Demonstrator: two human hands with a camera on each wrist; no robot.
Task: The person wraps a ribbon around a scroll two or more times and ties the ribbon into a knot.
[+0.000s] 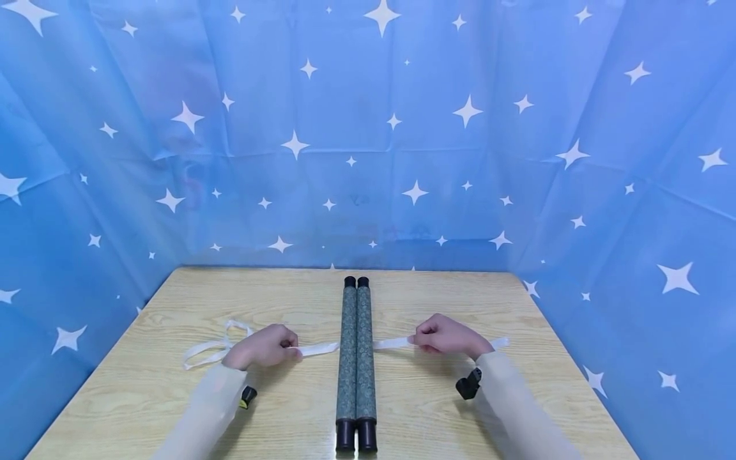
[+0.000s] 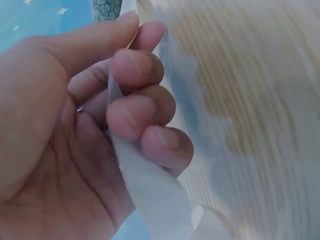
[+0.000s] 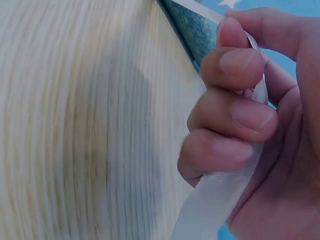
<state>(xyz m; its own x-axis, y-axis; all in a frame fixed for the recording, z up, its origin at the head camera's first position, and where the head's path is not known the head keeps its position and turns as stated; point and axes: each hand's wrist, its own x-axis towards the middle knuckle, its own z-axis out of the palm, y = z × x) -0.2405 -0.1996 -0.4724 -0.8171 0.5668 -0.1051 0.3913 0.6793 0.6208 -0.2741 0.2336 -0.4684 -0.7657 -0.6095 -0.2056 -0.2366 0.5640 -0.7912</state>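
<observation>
Two green-patterned rollers of a scroll [image 1: 356, 358], with dark end knobs, lie side by side down the middle of the table. A white ribbon [image 1: 319, 349] comes out on both sides of them; whether it passes beneath is hidden. On the left side my left hand [image 1: 266, 346] pinches the ribbon between thumb and forefinger, the other fingers curled around it in the left wrist view. To the right, my right hand [image 1: 447, 335] pinches the other stretch, and the ribbon [image 3: 220, 200] runs down through its curled fingers. Both stretches look fairly straight between hands and scroll.
The ribbon's loose left part [image 1: 201, 350] lies in loops on the wooden table [image 1: 276, 294]. Its short right tail [image 1: 500, 342] shows beyond the right wrist. A blue curtain with white stars [image 1: 368, 179] encloses the table at the back and sides.
</observation>
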